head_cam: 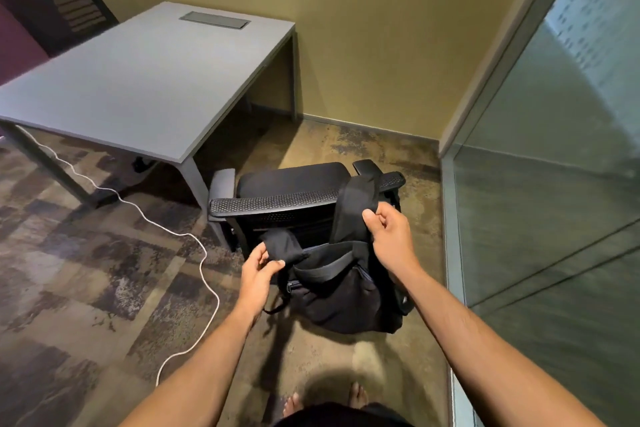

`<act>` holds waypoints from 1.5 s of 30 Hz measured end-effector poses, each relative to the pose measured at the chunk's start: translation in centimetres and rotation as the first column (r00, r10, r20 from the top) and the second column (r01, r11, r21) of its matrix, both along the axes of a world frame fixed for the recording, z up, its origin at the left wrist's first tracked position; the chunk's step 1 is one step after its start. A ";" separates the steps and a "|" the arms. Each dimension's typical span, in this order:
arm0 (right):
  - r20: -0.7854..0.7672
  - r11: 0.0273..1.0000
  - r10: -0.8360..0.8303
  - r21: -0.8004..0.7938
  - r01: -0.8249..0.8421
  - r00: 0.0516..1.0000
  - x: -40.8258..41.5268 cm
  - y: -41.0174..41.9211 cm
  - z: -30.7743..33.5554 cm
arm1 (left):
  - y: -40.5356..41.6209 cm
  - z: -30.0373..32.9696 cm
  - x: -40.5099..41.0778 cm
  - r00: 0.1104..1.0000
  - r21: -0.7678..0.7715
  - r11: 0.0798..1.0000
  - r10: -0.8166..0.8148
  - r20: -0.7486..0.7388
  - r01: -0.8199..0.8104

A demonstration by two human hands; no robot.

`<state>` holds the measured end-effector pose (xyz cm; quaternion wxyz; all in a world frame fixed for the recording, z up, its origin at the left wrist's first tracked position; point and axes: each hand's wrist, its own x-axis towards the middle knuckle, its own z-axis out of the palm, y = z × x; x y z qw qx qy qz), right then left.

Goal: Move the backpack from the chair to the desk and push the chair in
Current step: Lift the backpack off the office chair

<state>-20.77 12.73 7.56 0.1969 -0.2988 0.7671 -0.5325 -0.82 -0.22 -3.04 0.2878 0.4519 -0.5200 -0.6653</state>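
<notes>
A black backpack [341, 291] hangs behind the black office chair [294, 191], close to me and off the seat. My left hand [259, 270] grips one shoulder strap at the bag's upper left. My right hand [389, 229] grips the other strap, which is looped over the top of the chair's mesh back. The chair stands away from the grey desk [138, 80], its seat facing the far wall, just right of the desk's near corner leg.
A white cable [145, 218] snakes across the patterned carpet from under the desk toward me. A glass partition [554, 184] closes the right side. A second dark chair [59, 7] stands behind the desk's far left. My bare feet [325, 399] show at the bottom.
</notes>
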 end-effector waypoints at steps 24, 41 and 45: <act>0.261 0.890 -0.283 -0.287 0.354 0.923 -9.9 13.0 3.4 | 6.5 4.3 -11.7 0.882 -0.445 0.769 -0.452 0.130 0.459; 0.105 0.937 -0.305 -0.145 0.318 0.946 -21.4 22.4 0.3 | 13.2 8.4 -25.2 0.902 -0.509 0.758 -0.422 0.094 0.408; 0.138 0.997 -0.057 -0.042 0.064 0.989 -22.8 24.1 -1.8 | 13.4 9.4 -28.3 0.906 -0.483 0.783 -0.421 0.052 0.391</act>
